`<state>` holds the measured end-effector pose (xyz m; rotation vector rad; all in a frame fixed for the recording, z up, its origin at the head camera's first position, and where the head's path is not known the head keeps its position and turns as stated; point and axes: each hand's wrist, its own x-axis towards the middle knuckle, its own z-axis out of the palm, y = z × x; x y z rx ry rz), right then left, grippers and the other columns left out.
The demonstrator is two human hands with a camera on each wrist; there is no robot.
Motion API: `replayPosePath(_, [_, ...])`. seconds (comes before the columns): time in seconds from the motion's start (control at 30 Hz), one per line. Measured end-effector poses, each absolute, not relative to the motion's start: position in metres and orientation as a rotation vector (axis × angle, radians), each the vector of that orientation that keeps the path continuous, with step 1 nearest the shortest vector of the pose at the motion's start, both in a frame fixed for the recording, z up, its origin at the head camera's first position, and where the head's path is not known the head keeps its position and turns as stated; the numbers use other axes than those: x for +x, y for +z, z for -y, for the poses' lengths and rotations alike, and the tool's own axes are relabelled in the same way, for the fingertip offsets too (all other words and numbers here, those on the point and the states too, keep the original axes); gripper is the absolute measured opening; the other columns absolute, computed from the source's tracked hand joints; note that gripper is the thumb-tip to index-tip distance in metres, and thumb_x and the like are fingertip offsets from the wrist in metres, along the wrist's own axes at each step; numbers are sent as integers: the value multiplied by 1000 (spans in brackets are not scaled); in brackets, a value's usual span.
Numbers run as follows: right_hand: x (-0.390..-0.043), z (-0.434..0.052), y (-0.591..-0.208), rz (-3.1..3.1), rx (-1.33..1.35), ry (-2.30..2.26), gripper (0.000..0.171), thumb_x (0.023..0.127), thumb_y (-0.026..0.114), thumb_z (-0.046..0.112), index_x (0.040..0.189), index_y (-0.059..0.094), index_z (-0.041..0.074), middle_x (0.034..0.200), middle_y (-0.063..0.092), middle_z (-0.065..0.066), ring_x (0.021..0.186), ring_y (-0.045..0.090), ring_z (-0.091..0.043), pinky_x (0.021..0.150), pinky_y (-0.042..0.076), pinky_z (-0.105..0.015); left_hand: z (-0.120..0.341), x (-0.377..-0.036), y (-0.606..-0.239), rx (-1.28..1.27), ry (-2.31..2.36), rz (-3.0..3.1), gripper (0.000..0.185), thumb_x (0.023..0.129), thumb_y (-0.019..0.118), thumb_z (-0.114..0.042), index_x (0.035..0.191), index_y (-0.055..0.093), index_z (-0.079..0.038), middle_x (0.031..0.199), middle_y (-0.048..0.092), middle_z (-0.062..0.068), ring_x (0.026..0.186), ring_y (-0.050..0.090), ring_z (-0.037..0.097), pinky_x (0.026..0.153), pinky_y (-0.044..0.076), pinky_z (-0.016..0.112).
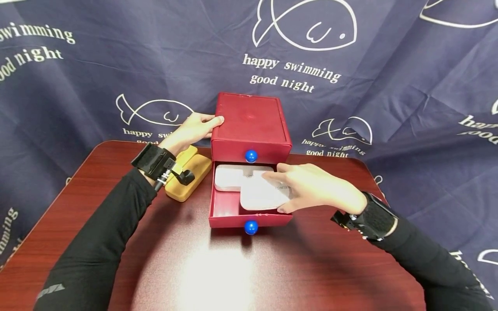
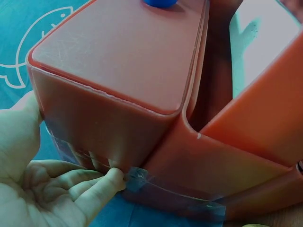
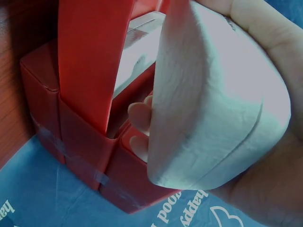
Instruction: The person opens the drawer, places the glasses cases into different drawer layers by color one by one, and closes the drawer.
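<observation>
- The right hand [image 1: 311, 185] grips a white pouch [image 1: 262, 195] over the open lower drawer [image 1: 225, 207], thumb under its near edge and fingers curled over the top; the right wrist view shows the fingers wrapped round it. The pouch looks soft, so a loose grip could let it sag and slip out short of the drawer.
- A second white pouch [image 1: 229, 177] already lies at the back of the drawer, partly under the held one (they overlap). If the held pouch rides up on it, the stack may stand too tall and catch under the upper drawer's front.
- The left hand [image 1: 192, 129] rests on the left side of the red drawer box [image 1: 250, 123], fingers fairly straight, thumb at the top edge. Should it let go, a push on the drawer could slide the whole box back along the surface [image 1: 218, 272].
- A yellow block [image 1: 186, 177] sits just left of the box, near the left wrist; a careless sweep could knock it.
</observation>
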<state>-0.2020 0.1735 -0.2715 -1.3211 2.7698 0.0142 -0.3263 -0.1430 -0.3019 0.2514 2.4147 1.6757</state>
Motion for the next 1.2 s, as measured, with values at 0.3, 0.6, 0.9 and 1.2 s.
replayPosePath(0.3, [-206,-159,-270,-2713,-1212,205,78,71,88,48,139,63,18,101,60,-1,70,55,-13,67,53,-33,143,-327,-303,266,1681,-2416,67,103,57,-37,153,39,4,147,56,23,130,60,33,113,47,41])
replayPosePath(0.6, [-209,-148,-271,-2659,-1147,314,79,73,88,47,141,60,17,103,60,-3,70,57,-15,63,52,-32,143,-326,-303,270,1685,-2413,66,103,57,-38,153,40,3,146,56,22,130,60,32,114,47,40])
replayPosePath(0.9, [-211,-144,-277,-2645,-1150,328,79,74,87,47,140,60,15,103,60,-4,69,56,-14,62,51,-30,142,-325,-302,264,1687,-2416,65,104,57,-38,153,41,3,145,58,22,129,61,32,113,47,40])
replayPosePath(1.2, [-207,-137,-278,-2673,-1101,408,79,73,87,49,141,59,18,104,61,-3,79,59,-13,66,52,-31,142,-327,-303,254,1703,-2404,68,104,56,-37,154,38,5,145,57,24,129,61,33,112,49,40])
